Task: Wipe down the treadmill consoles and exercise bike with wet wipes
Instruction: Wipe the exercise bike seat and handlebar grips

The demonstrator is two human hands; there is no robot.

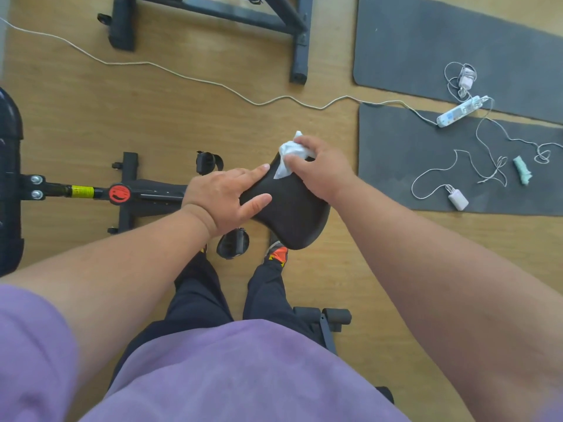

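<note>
Right hand [320, 169] grips crumpled white wet wipe [289, 156], pressing it on the narrow front end of the black bike seat [289, 208]. Left hand [225, 199] lies flat, fingers straight, on the seat's left edge. Wooden floor [182, 117] below; gray mats [426, 166] with power strip [460, 111] to the right.

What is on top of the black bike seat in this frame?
On the seat: the left hand rests flat, and the right hand holds a white wet wipe at its narrow end. The surface beneath both is covered.
</note>
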